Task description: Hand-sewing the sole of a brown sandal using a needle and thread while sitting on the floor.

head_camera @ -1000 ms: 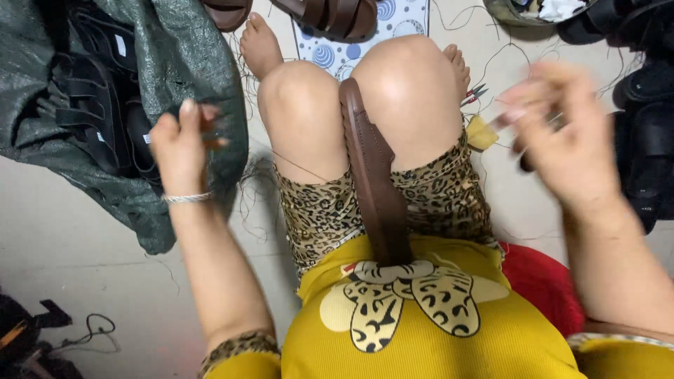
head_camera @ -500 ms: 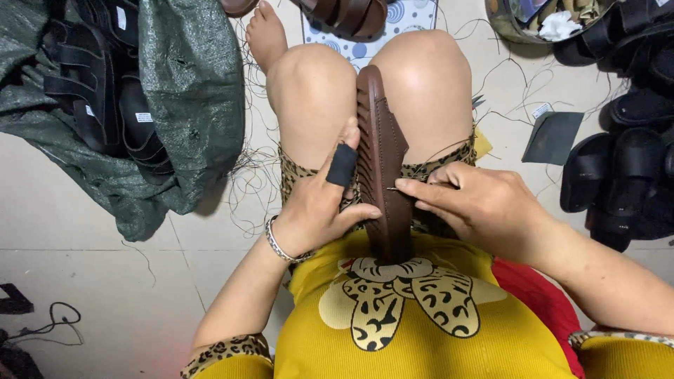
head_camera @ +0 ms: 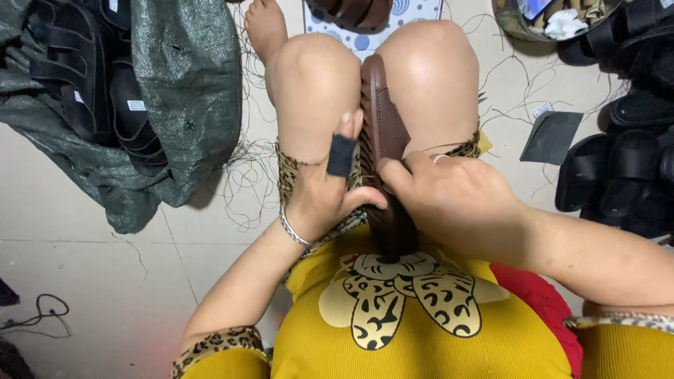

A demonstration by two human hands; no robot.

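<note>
A brown sandal (head_camera: 382, 133) stands on edge between my knees, its sole turned left. My left hand (head_camera: 326, 196) grips the sandal's sole side; a black band wraps its forefinger. My right hand (head_camera: 453, 200) presses on the upper's edge from the right, fingers closed against the leather. Whether it pinches a needle or thread I cannot tell. A thin thread runs from the sandal toward my right thigh.
A green sack (head_camera: 182, 91) with black sandals (head_camera: 84, 84) inside lies on the floor at left. More black sandals (head_camera: 618, 175) pile up at right, beside a dark flat piece (head_camera: 551, 137). Loose threads litter the floor. Another brown sandal (head_camera: 351, 10) lies beyond my knees.
A second ago both hands were raised apart, pulling outward. They came down onto the sandal, and now the right hand has slid further over its upper edge.
</note>
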